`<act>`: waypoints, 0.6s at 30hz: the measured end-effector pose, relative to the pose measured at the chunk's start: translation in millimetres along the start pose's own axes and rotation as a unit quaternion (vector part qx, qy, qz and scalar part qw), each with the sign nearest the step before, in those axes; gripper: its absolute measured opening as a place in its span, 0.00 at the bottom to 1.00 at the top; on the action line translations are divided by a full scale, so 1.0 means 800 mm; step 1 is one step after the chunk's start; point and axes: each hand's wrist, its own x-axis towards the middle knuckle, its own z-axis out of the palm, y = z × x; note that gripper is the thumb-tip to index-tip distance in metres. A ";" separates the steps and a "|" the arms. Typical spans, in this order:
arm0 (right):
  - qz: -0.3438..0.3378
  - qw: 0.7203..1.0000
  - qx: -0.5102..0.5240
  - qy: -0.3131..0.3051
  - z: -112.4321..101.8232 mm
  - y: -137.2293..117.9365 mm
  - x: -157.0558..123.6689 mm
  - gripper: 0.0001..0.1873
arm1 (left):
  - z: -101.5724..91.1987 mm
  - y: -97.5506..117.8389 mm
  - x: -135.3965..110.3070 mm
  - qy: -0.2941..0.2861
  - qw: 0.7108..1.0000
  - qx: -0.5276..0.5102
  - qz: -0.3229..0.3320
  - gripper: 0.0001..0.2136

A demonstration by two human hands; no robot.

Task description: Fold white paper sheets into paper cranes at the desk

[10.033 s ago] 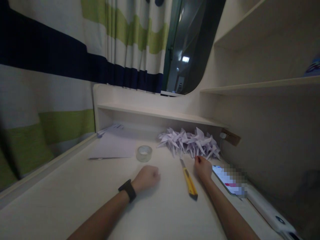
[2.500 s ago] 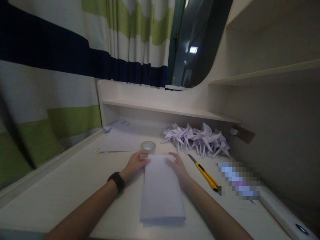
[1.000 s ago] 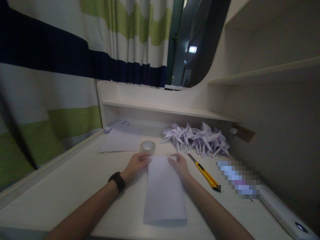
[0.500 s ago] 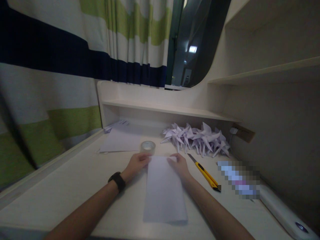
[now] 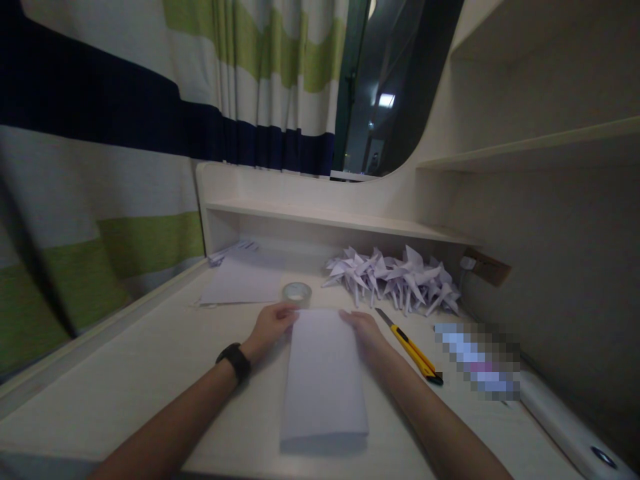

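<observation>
A folded white sheet of paper [image 5: 326, 380] lies lengthwise in front of me, its near edge raised a little off the desk. My left hand [image 5: 274, 325], with a dark watch [image 5: 234, 362] on the wrist, pinches its far left corner. At the far right corner my right hand [image 5: 364, 327] grips the same sheet between thumb and fingers. Just beyond the left fingertips sits a roll of clear tape [image 5: 297, 293]. A yellow utility knife [image 5: 411, 348] with its blade out rests to the right of my right hand.
Several white paper pinwheels [image 5: 395, 277] are heaped at the back right. More white paper [image 5: 245, 277] lies at the back left. A blurred-out object [image 5: 475, 360] and a long white device [image 5: 565, 420] line the right side. A low shelf [image 5: 320, 217] runs along the back.
The paper's near end has shifted slightly left and its near edge has lifted. My right fingers have moved a little on the far right corner.
</observation>
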 end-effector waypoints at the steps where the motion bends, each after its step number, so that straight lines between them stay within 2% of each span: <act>1: -0.006 1.000 0.003 0.005 0.001 -0.001 -0.002 0.14 | 0.000 -0.001 0.001 0.000 1.000 0.008 0.003 0.17; 7: -0.009 1.000 -0.010 0.014 0.003 -0.002 -0.004 0.12 | -0.002 -0.006 0.004 -0.013 0.999 0.031 0.012 0.15; 14: -0.026 0.998 -0.034 0.051 -0.002 0.005 0.003 0.18 | -0.001 -0.005 0.003 -0.016 0.999 0.026 0.013 0.14; 18: -0.029 0.998 -0.031 0.045 -0.002 0.005 0.002 0.17 | -0.003 -0.007 0.004 -0.021 0.999 0.024 0.010 0.15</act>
